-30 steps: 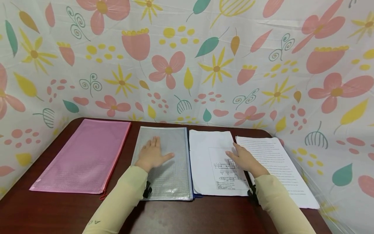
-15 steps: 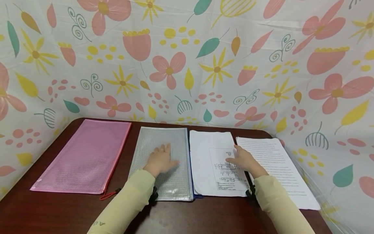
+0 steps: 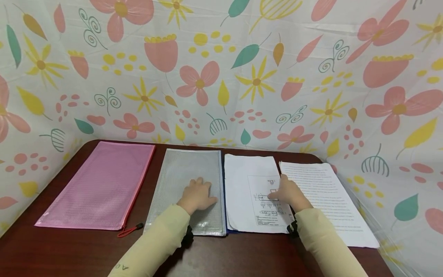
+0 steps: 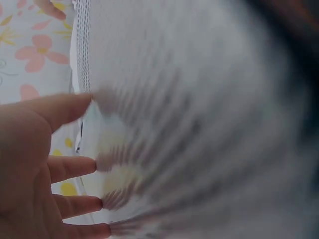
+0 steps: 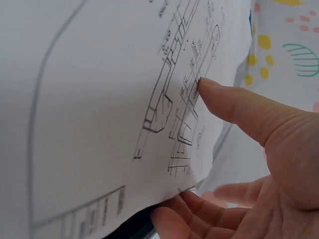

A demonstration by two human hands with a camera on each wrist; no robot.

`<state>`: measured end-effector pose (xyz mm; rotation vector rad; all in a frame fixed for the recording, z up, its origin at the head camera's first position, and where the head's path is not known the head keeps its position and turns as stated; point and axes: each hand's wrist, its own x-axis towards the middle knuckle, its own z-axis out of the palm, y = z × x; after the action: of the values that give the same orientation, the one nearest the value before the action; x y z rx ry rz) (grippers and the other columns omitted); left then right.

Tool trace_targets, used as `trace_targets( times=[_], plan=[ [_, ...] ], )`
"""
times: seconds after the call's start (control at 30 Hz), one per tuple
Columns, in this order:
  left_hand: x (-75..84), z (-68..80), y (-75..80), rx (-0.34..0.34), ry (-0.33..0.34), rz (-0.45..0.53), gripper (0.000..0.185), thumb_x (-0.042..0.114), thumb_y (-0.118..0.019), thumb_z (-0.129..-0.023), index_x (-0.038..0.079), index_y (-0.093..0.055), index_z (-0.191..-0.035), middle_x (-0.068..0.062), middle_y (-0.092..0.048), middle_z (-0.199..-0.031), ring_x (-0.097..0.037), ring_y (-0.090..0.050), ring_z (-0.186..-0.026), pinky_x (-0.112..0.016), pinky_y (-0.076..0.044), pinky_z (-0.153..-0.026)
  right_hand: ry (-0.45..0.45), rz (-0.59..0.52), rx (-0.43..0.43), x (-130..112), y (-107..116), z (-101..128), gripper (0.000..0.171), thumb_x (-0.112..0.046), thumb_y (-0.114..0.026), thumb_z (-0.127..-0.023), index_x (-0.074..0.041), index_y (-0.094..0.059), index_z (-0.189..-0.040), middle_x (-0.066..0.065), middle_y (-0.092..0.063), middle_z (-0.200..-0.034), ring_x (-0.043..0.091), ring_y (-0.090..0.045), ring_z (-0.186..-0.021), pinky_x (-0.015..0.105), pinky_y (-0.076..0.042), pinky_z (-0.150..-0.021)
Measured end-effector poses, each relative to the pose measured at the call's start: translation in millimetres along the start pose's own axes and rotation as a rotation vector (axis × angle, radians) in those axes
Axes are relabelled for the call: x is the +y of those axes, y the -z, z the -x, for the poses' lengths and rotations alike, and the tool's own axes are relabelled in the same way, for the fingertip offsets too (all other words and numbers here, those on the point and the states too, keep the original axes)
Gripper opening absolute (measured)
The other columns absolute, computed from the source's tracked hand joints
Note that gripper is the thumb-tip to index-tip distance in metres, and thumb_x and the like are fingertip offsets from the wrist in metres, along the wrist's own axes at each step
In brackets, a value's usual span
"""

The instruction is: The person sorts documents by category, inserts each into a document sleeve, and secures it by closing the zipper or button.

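A grey mesh zip folder (image 3: 194, 163) lies flat on the table under my left hand (image 3: 198, 195), whose fingertips press on its surface. In the left wrist view the folder (image 4: 199, 74) fills much of the picture, and the straight fingers (image 4: 75, 169) touch it. Right of it lies a stack of paper (image 3: 247, 165) with a line drawing on top. My right hand (image 3: 291, 193) pinches its right edge. The right wrist view has the thumb (image 5: 224, 102) on the printed face of the paper (image 5: 99, 114), with the other fingers (image 5: 172, 221) curled at the edge, partly beneath it.
A pink mesh zip folder (image 3: 100, 181) with a red zipper cord (image 3: 129, 231) lies at the left. At the far right is another stack of paper (image 3: 325, 192) covered in text lines. A flowered cloth (image 3: 221, 77) hangs behind the brown table (image 3: 221, 257).
My left hand has slid right and towards me over the grey folder. My right hand has lowered slightly, its fingers closing in on the edge of the paper stack. The red zipper cord is now uncovered.
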<state>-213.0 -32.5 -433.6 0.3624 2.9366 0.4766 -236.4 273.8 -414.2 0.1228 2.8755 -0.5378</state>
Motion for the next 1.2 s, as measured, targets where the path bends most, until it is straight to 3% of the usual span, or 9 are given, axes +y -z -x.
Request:
trace_targets(
  times=[0.23,0.4,0.47,0.57,0.7,0.8,0.97,1.1,1.2],
  plan=[
    [4.8,-3.9,-10.0,-0.027,0.076,0.044,0.103,0.072,-0.060,-0.072,0.001,-0.038,-0.143,-0.027,-0.020,-0.153,-0.049,-0.017,-0.140,-0.064,-0.017,-0.110,-0.026,-0.090,0.020,0.5,-3.6,-0.7,0.110,-0.022,-0.079,-0.072,0.011,-0.003,-0.144,0.032,-0.060,-0.103,0.033,-0.062,-0.080,0.045,-0.052,-0.072],
    [11.8,-1.6,-18.0,-0.033,0.119,0.111,0.109,0.067,-0.065,-0.070,-0.003,-0.029,-0.146,-0.029,-0.012,-0.154,-0.048,-0.009,-0.142,-0.063,-0.010,-0.112,-0.063,-0.188,0.001,5.7,-4.7,2.5,0.109,-0.024,-0.077,-0.075,0.011,0.000,-0.145,0.037,-0.053,-0.113,0.037,-0.061,-0.086,0.044,-0.052,-0.070],
    [12.5,-0.3,-19.4,-0.028,0.123,0.143,0.105,0.062,-0.067,-0.072,-0.004,-0.029,-0.145,-0.029,-0.012,-0.154,-0.048,-0.008,-0.142,-0.063,-0.010,-0.112,-0.079,-0.239,-0.018,10.1,-4.3,5.1,0.103,-0.024,-0.073,-0.078,0.013,-0.004,-0.144,0.039,-0.048,-0.120,0.039,-0.061,-0.090,0.044,-0.053,-0.070],
    [12.3,2.1,-18.9,-0.025,0.120,0.175,0.100,0.056,-0.068,-0.073,-0.004,-0.031,-0.144,-0.030,-0.012,-0.154,-0.048,-0.007,-0.142,-0.064,-0.009,-0.112,-0.086,-0.302,-0.041,18.0,-4.0,10.0,0.082,-0.023,-0.066,-0.083,0.016,-0.022,-0.140,0.037,-0.047,-0.125,0.036,-0.060,-0.094,0.041,-0.055,-0.067],
    [10.3,4.6,-18.7,-0.009,0.106,0.202,0.093,0.052,-0.069,-0.073,0.000,-0.038,-0.143,-0.030,-0.014,-0.153,-0.049,-0.008,-0.142,-0.066,-0.008,-0.111,-0.073,-0.385,-0.073,27.6,-6.5,16.9,0.049,-0.016,-0.062,-0.084,0.013,-0.050,-0.122,0.025,-0.060,-0.106,0.025,-0.063,-0.083,0.036,-0.056,-0.064],
    [9.0,6.1,-20.5,0.021,0.091,0.216,0.084,0.049,-0.069,-0.072,0.002,-0.046,-0.138,-0.029,-0.020,-0.152,-0.050,-0.011,-0.141,-0.067,-0.009,-0.110,-0.046,-0.429,-0.083,31.7,-9.3,21.5,0.036,-0.011,-0.061,-0.084,0.011,-0.057,-0.112,0.015,-0.064,-0.089,0.018,-0.063,-0.072,0.034,-0.055,-0.060],
    [11.2,8.8,-19.9,0.092,0.032,0.217,0.053,0.043,-0.070,-0.074,0.005,-0.066,-0.110,-0.025,-0.041,-0.143,-0.052,-0.026,-0.135,-0.071,-0.020,-0.104,0.030,-0.487,-0.049,29.5,-8.3,28.5,0.028,-0.008,-0.053,-0.090,0.010,-0.057,-0.109,0.014,-0.065,-0.088,0.017,-0.063,-0.069,0.033,-0.055,-0.058],
    [14.6,10.1,-16.1,0.133,0.001,0.223,0.033,0.037,-0.072,-0.075,0.008,-0.068,-0.089,-0.021,-0.055,-0.130,-0.051,-0.039,-0.127,-0.071,-0.031,-0.097,0.077,-0.501,0.030,23.0,-2.3,30.0,0.033,-0.012,-0.048,-0.094,0.010,-0.052,-0.119,0.017,-0.065,-0.089,0.016,-0.063,-0.067,0.032,-0.054,-0.057],
    [16.3,10.9,-13.6,0.147,-0.004,0.223,0.022,0.031,-0.070,-0.075,0.010,-0.066,-0.079,-0.013,-0.063,-0.109,-0.041,-0.052,-0.111,-0.064,-0.040,-0.089,0.081,-0.531,0.102,18.5,1.1,28.8,0.037,-0.014,-0.048,-0.096,0.009,-0.049,-0.125,0.019,-0.067,-0.088,0.016,-0.063,-0.064,0.031,-0.053,-0.055]
  ],
)
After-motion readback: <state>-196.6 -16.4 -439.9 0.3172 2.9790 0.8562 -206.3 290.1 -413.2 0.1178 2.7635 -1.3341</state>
